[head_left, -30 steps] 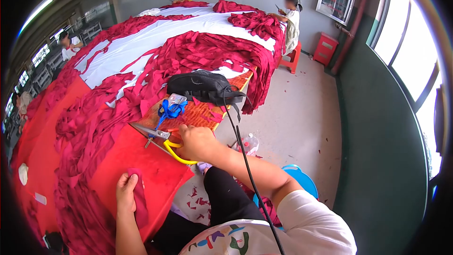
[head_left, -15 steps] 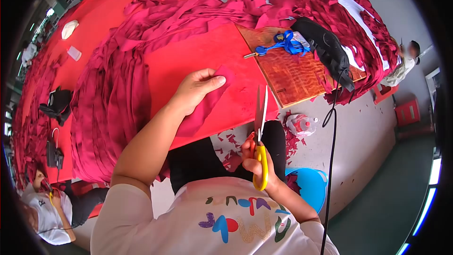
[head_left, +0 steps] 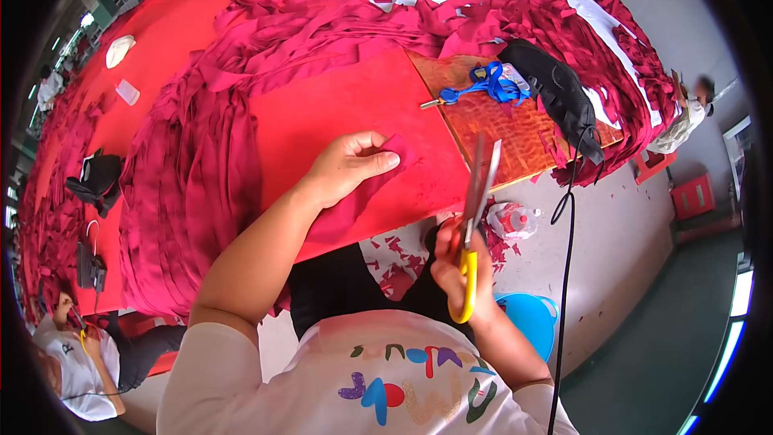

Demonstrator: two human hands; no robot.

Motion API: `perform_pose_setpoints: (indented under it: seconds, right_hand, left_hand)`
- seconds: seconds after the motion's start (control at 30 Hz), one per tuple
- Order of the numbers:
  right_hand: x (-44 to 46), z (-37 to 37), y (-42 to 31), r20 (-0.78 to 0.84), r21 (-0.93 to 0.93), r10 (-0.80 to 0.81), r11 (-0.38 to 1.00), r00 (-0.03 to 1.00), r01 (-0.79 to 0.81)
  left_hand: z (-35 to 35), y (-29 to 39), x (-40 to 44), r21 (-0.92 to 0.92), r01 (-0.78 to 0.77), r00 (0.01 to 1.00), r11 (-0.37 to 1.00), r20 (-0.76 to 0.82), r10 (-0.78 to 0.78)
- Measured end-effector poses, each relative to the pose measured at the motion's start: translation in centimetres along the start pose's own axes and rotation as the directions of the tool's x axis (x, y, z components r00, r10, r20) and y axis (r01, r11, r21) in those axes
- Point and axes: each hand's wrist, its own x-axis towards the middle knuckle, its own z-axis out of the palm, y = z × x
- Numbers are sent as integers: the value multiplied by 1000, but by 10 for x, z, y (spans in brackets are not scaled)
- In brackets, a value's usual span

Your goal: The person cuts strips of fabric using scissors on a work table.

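My left hand [head_left: 352, 167] pinches the end of a dark red fabric strip [head_left: 348, 213] between thumb and fingers, over the red tabletop. The rest of that strip hangs down toward the table's near edge. In my right hand [head_left: 463, 266] is a pair of scissors [head_left: 469, 262] with yellow and red handles. Their blades point up and away from me, slightly parted, to the right of the strip and apart from it.
Heaps of dark red strips [head_left: 193, 185] curve around the red table [head_left: 322, 105]. A wooden board [head_left: 475, 137] carries a blue lanyard [head_left: 491, 83] and a black bag [head_left: 547, 84]. A blue basin [head_left: 527, 322] and a plastic bottle [head_left: 513, 220] stand on the floor. Another person [head_left: 84, 354] sits lower left.
My right hand has moved up and to the right with the scissors, whose blades are slightly blurred. My left hand, still pinching the strip, has shifted slightly right and down.
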Motion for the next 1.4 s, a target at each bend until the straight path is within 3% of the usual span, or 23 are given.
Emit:
perform_pose_setpoints:
  seconds: [0.03,0.13,0.2,0.3,0.4,0.47,0.57,0.7,0.77,0.8,0.83,0.87,0.93,1.03,1.1,1.17,1.23,1.4]
  right_hand:
    - [10,1,-11,-41,-160,-172,974,984,163]
    - [59,11,-41,-88,-550,-383,788,920,275]
    - [88,17,-52,-88,-664,-185,743,979,80]
    - [114,22,-40,47,-478,-107,871,993,117]
    - [127,25,-29,47,-539,-125,832,991,131]
    - [132,26,-33,11,-614,-137,781,991,114]
    - [135,24,-33,-12,-572,-157,811,988,122]
    - [110,38,-49,-191,-674,-186,738,964,8]
    - [84,32,-48,-182,-574,-160,818,970,27]
    - [70,20,-34,-75,-551,-273,813,959,188]
    - [53,13,-15,-34,-406,-335,866,941,294]
    - [30,10,-9,-23,-329,-160,933,987,144]
    - [1,8,4,88,-196,-11,980,996,29]
    - [-1,0,33,80,-43,357,934,931,-355]
    - [3,-8,43,67,-5,424,905,903,-425]
    - [3,-15,54,108,1,381,924,918,-383]
    - [5,-18,61,61,-262,321,919,945,-295]
    - [8,-13,63,113,-143,315,944,942,-299]
  left_hand:
    - [1,0,0,35,-9,1000,999,26,8]
    - [6,1,-1,76,-34,996,997,82,27]
    - [9,6,-3,107,-21,994,994,108,10]
    - [7,3,-2,120,-50,990,991,137,34]
    - [4,5,-2,141,-23,992,990,125,5]
    - [3,7,-2,196,15,996,980,81,-31]
    - [9,13,-2,173,54,998,983,9,-56]
    - [5,6,0,196,68,998,978,-8,-67]
    - [1,3,2,51,56,998,997,-10,-55]
    - [3,3,1,22,34,999,999,-11,-34]
    - [2,4,1,19,38,999,999,-20,-37]
    - [1,4,1,59,47,999,997,-23,-46]
    - [2,4,1,71,76,997,995,-30,-74]
    - [3,8,0,12,101,995,995,-19,-101]
    - [0,7,1,7,123,992,992,-36,-123]
    - [2,8,1,12,119,992,993,-47,-118]
    - [2,9,1,26,148,988,989,-36,-147]
    - [4,7,1,18,161,986,987,-42,-160]
